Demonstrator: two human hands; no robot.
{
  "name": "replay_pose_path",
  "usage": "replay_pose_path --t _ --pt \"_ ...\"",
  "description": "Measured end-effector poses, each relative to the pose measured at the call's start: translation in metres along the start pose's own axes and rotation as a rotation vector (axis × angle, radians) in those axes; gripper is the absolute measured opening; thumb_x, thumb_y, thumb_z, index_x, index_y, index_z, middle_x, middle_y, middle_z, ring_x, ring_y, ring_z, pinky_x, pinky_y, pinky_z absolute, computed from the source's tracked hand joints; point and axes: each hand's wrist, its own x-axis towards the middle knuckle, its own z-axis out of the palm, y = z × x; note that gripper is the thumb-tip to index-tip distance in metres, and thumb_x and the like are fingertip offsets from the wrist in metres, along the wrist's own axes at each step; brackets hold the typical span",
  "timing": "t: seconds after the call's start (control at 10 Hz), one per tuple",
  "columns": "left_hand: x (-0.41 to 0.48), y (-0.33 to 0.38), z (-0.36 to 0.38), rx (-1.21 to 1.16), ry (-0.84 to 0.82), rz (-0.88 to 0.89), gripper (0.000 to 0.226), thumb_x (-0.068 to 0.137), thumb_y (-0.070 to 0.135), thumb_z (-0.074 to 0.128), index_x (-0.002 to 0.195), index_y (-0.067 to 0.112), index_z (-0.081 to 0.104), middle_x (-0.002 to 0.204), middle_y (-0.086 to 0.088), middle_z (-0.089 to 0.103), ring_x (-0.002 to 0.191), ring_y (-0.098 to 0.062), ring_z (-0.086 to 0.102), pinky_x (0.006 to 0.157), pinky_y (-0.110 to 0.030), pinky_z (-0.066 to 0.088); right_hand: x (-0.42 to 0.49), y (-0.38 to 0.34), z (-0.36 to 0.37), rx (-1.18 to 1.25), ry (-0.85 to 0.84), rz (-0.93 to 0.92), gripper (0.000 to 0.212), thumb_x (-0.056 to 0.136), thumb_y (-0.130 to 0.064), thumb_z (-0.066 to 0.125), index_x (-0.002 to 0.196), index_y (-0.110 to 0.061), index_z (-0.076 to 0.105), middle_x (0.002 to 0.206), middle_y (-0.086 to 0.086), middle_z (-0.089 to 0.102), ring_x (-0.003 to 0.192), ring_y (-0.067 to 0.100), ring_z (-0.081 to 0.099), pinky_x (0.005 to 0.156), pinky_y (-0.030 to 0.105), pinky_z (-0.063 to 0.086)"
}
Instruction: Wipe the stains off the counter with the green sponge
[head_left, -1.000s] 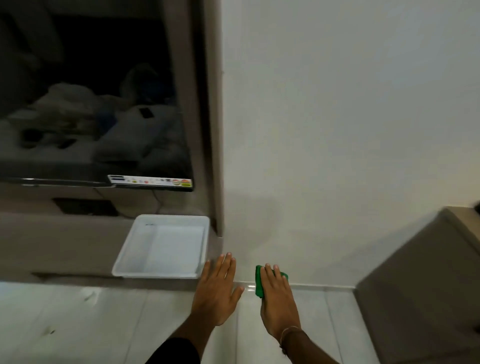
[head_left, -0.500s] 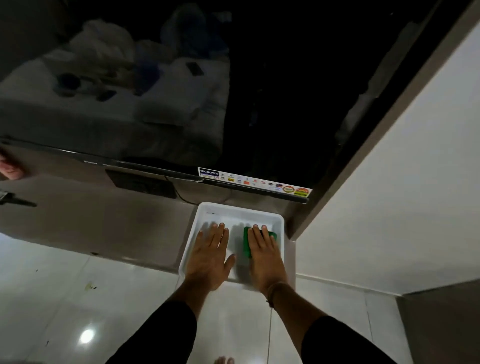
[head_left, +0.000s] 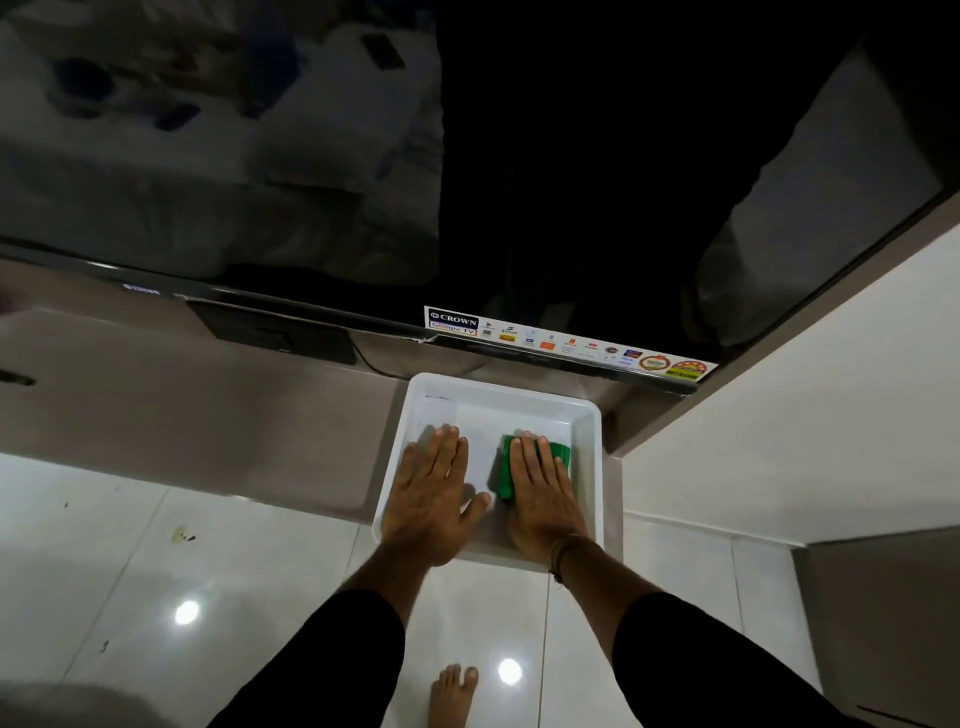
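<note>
A green sponge (head_left: 506, 467) lies under my right hand (head_left: 543, 488), which presses flat on it with fingers stretched out, over a white plastic tray (head_left: 589, 441). Only the sponge's left side and far corner show past the fingers. My left hand (head_left: 434, 499) rests flat, fingers apart and holding nothing, over the tray's left part. The tray sits at the right end of a grey-brown counter (head_left: 182, 405), overhanging its front edge.
A large dark TV (head_left: 467, 182) hangs just above the counter, with a sticker strip (head_left: 566, 343) along its bottom edge. A white wall (head_left: 805, 415) stands right. Below is glossy white tiled floor (head_left: 156, 571) with small dark specks, and a bare foot (head_left: 452, 696).
The view swung left from the wall to the TV and tray. Both hands went from over the floor by the wall to over the tray, the sponge staying under my right hand.
</note>
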Motion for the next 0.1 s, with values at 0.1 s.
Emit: replay_pose_path --t 0.1 --pt "-0.0028 0.0076 -0.0064 0.090 0.004 0.014 0.083 0.101 0.068 0.004 0.164 0.014 -0.003 0.173 -0.010 -0.011 0.157 -0.031 -0.017 0.128 -0.055 0.004 -0.0069 0.0027 -0.0068 0.009 0.006 -0.032 0.088 0.101 -0.041 0.053 0.164 -0.018 -0.003 0.174 0.002 -0.008 0.160 0.029 -0.011 0.125 0.045 -0.010"
